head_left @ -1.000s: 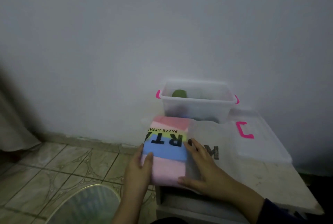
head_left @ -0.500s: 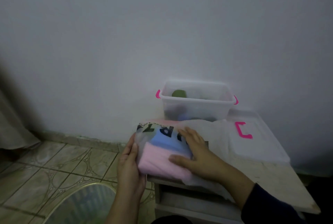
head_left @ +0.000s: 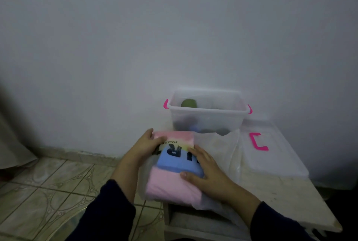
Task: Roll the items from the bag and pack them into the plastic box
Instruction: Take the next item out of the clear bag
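Note:
A folded stack of pink, yellow and blue cloths point(head_left: 174, 165) lies in a clear printed plastic bag point(head_left: 219, 149) on the left end of a white table point(head_left: 290, 198). My left hand point(head_left: 147, 143) grips the stack's far left corner, on the pink top layer. My right hand point(head_left: 203, 171) lies flat on the blue and pink layers, fingers spread, pressing the bag down. Behind it against the wall stands the clear plastic box point(head_left: 205, 113) with pink handles, holding a green roll point(head_left: 188, 103) and dark and blue items at its bottom.
The box's clear lid point(head_left: 271, 153) with a pink clip point(head_left: 257, 141) lies flat on the table to the right. A tiled floor point(head_left: 48, 182) lies left of the table, with a round glass edge point(head_left: 64, 225) at the bottom left. A curtain point(head_left: 11, 143) hangs far left.
My left hand has slid from the near left side of the stack up to its far left corner. The stack, which was lifted and tilted, lies flatter now, with its pink top showing.

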